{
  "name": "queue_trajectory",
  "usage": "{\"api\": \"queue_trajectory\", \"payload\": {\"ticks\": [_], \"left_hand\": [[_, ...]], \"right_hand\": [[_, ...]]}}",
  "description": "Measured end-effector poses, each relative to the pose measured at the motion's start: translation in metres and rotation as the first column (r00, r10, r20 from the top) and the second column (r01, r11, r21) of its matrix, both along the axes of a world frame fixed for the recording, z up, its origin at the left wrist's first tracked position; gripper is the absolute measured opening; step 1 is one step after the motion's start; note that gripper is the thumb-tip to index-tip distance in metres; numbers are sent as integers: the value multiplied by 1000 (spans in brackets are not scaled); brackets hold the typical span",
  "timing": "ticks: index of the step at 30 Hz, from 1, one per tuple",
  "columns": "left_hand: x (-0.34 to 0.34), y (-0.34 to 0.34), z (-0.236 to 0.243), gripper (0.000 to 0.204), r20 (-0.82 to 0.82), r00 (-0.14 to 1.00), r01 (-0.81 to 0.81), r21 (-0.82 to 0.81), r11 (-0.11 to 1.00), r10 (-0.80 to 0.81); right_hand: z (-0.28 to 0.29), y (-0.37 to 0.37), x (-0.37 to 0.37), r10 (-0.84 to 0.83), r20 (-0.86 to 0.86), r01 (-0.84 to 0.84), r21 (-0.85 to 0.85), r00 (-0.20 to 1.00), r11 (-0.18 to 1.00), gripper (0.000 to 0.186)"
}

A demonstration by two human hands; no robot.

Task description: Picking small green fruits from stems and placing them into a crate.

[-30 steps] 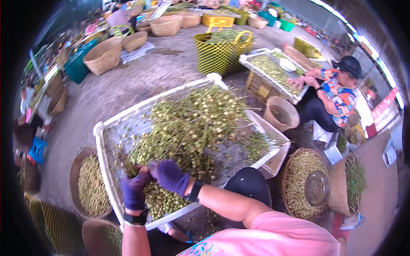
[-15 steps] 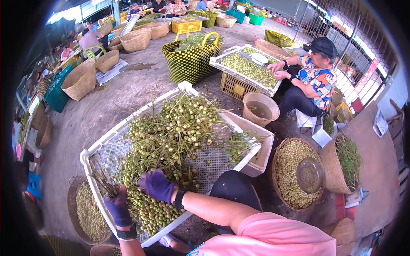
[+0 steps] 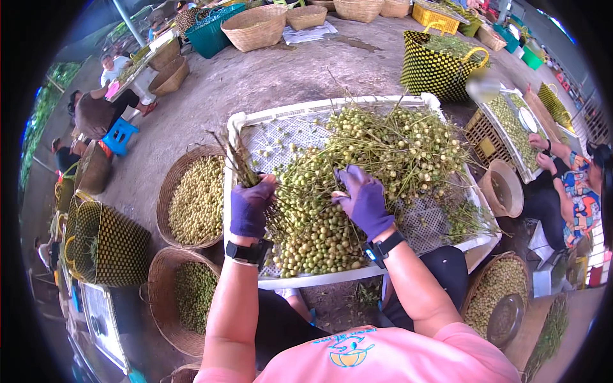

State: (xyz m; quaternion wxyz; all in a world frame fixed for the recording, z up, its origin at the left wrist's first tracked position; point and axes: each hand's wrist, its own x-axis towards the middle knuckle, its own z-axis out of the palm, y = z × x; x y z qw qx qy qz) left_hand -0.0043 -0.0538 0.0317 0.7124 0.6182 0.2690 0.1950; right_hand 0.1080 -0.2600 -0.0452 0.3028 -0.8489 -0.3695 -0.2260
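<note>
A white perforated tray [image 3: 303, 110] in front of me carries a heap of thin stems with small round green-yellow fruit [image 3: 408, 150]. Purple fingerless-looking gloves cover both hands. My left hand [image 3: 251, 207] is closed around a bundle of stems [image 3: 237, 159] at the tray's left side; their bare ends point up and away. My right hand [image 3: 365, 199] is over the heap, its thumb and fingers apart, touching the fruited twigs. Loose fruit [image 3: 319, 246] lies between and below the hands, along the near edge of the tray.
Left of the tray stand a basket of pale fruit [image 3: 195, 201], a basket of greener fruit [image 3: 195, 297] and a yellow-black woven bag [image 3: 108, 242]. At right are a beige bucket [image 3: 502, 188], another fruit basket [image 3: 495, 287] and a co-worker [image 3: 565, 191] at a second tray [image 3: 511, 121].
My view has swung left, so the tray now sits centred and the co-worker is at the right rim. My hands are farther apart; the left still grips the stems.
</note>
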Motion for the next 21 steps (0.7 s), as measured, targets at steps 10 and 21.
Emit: {"api": "queue_trajectory", "payload": {"ticks": [10,21], "left_hand": [[-3,-27,-9,13,-38,989,144,107,984,-141],[-13,39,-4,14,-52,998,44,121,992,-38]], "right_hand": [[8,25,-48,385,-387,-338,186,838,922,22],[36,-25,0,-111,-207,34,-344,972,938,45]]}}
